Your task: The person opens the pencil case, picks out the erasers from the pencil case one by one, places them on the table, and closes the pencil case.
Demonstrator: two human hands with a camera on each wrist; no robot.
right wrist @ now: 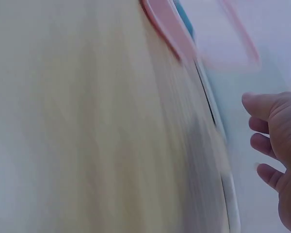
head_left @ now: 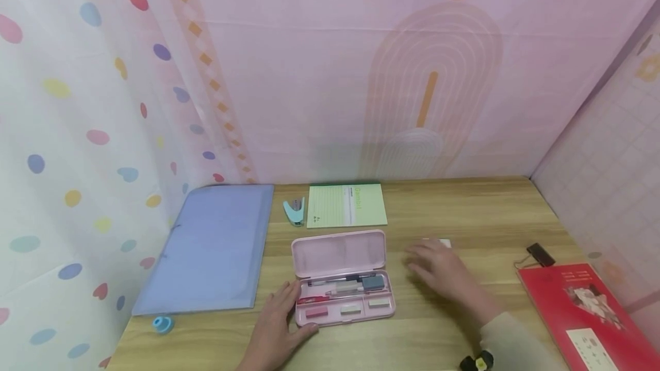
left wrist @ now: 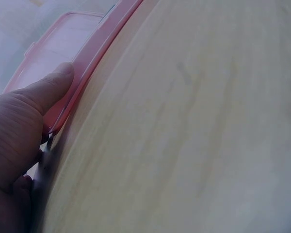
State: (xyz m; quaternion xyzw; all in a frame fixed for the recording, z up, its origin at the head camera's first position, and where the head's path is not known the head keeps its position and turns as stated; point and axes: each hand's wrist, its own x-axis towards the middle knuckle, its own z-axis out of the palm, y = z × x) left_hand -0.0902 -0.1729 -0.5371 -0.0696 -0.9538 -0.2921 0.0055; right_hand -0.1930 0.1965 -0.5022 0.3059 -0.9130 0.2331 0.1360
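Note:
A pink pencil case (head_left: 344, 323) lies with its lid raised on the wooden table. My left hand (head_left: 278, 322) holds its front left corner, fingers along the left side and thumb (left wrist: 53, 87) against the front wall. Inside are a black pen (head_left: 353, 277), a red pen (head_left: 313, 299), a grey-blue block (head_left: 373, 283) and several small eraser-like pieces in the front compartments. To the right of the case, my right hand (head_left: 440, 268) hovers over the table, fingers loosely extended and slightly blurred. Just beyond it a small white item (head_left: 445, 243) shows, partly hidden by that hand.
A blue folder (head_left: 211, 251) lies at the left, with a small blue round item (head_left: 162, 324) before it. Behind the case are a light-blue stapler (head_left: 294, 212) and a green notebook (head_left: 330, 205). A red book (head_left: 582, 302) and a black binder clip (head_left: 540, 255) are at the right.

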